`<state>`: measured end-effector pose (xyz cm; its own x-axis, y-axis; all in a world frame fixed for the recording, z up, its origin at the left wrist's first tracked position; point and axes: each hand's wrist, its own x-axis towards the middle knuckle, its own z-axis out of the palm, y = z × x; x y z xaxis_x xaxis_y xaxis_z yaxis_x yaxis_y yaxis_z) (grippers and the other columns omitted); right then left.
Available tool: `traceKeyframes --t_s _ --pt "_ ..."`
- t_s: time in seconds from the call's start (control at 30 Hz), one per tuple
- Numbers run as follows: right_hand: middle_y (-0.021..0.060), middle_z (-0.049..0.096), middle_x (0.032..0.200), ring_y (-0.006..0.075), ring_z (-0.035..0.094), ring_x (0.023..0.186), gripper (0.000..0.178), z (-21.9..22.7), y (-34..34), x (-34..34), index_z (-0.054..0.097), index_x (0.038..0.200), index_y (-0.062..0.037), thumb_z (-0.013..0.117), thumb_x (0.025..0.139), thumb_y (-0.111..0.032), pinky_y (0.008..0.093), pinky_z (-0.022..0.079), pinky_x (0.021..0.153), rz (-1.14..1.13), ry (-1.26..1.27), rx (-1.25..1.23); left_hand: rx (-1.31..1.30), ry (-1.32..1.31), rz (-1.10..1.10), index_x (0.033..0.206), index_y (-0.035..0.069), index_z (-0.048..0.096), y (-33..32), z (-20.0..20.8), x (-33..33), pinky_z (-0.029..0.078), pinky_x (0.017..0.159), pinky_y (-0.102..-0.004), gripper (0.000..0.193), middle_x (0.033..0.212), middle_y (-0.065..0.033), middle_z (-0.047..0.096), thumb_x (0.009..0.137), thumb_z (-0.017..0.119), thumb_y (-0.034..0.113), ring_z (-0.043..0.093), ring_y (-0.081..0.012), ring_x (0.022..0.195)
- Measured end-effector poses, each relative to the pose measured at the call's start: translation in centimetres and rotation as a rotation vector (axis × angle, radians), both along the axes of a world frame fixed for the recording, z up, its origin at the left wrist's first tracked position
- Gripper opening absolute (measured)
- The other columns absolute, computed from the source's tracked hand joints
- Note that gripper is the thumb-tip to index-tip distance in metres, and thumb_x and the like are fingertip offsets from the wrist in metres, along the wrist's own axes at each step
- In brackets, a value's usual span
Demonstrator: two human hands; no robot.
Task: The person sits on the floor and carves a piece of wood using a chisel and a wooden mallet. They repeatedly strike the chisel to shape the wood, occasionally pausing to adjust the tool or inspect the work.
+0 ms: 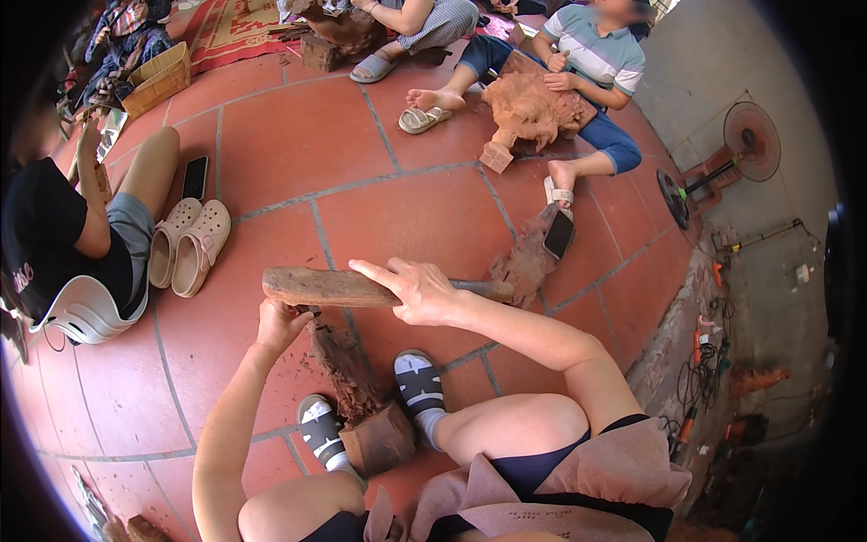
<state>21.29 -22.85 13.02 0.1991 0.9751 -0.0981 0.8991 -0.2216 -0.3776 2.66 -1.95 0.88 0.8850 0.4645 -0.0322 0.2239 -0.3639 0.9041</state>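
My right hand point(423, 291) is closed round a long wooden mallet point(330, 286), its index finger stretched along the top. The thick brown end points left, and a thinner greyish part comes out on the right of the hand. Below the thick end my left hand point(282, 327) is closed, fingers pinched together; what they hold is mostly hidden. Just under it rises a rough reddish-brown wood carving point(341, 366), leaning on or joined to a square wooden block point(379, 438) between my sandalled feet.
A phone point(559, 234) lies on a rough wood piece point(524, 266) to the right. Pale clogs point(190, 244), another phone point(194, 178) and a seated person point(63, 226) are at left. Ahead, a person holds a large carving point(537, 108). A fan point(751, 142) and cables point(695, 384) line the right.
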Motion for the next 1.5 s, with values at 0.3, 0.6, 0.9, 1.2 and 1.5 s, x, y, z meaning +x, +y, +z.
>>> traceKeyframes --t_s 0.3,0.6,0.9,1.2,1.5 --pt "0.0149 0.056 0.094 0.0348 0.062 0.083 0.093 0.7 -0.1 -0.1 0.023 0.149 -0.0315 0.064 0.07 -0.003 0.0447 0.053 0.072 -0.047 0.061 0.023 -0.064 -0.095 0.036 0.092 0.0 0.062 -0.3 0.0 -0.7 0.054 0.07 -0.027 0.024 0.083 -0.0022 0.065 0.071 0.073 -0.009 0.064 -0.0106 0.079" --pt "0.0127 0.054 0.09 0.0326 0.061 0.081 0.094 1.4 0.1 -0.8 0.026 0.148 -0.029 0.067 0.067 -0.001 0.0432 0.053 0.07 0.016 0.064 0.128 0.021 -0.093 -0.043 0.106 0.0 0.059 0.6 -2.0 -1.1 0.055 0.078 -0.0283 0.038 0.097 -0.0044 0.067 0.072 0.072 -0.011 0.065 -0.0127 0.091" --pt "0.0132 0.054 0.089 0.0319 0.061 0.081 0.093 0.7 0.4 -0.5 0.025 0.149 -0.0305 0.067 0.071 -0.003 0.0435 0.053 0.069 0.044 0.004 0.093 -0.117 -0.07 0.027 0.108 0.001 0.06 0.8 -1.7 -0.6 0.057 0.079 -0.0312 0.041 0.099 -0.0065 0.069 0.071 0.073 -0.012 0.067 -0.0168 0.093" --pt "0.0144 0.056 0.092 0.0338 0.062 0.083 0.091 0.5 0.3 -0.5 0.025 0.149 -0.0292 0.065 0.072 -0.002 0.0447 0.052 0.071 0.01 0.037 -0.01 -0.071 -0.001 0.061 0.097 0.005 0.069 0.1 -0.5 -0.3 0.054 0.072 -0.0264 0.029 0.092 -0.0011 0.072 0.071 0.075 -0.006 0.066 -0.0097 0.083" --pt "0.0177 0.059 0.099 0.0372 0.063 0.088 0.091 0.4 0.4 -0.8 0.023 0.148 -0.0276 0.065 0.071 -0.003 0.0467 0.052 0.074 -0.009 0.096 -0.064 -0.053 -0.019 0.027 0.102 0.0 0.065 0.4 -1.0 -0.5 0.056 0.076 -0.0297 0.032 0.095 -0.0053 0.071 0.073 0.071 -0.012 0.067 -0.0139 0.088"
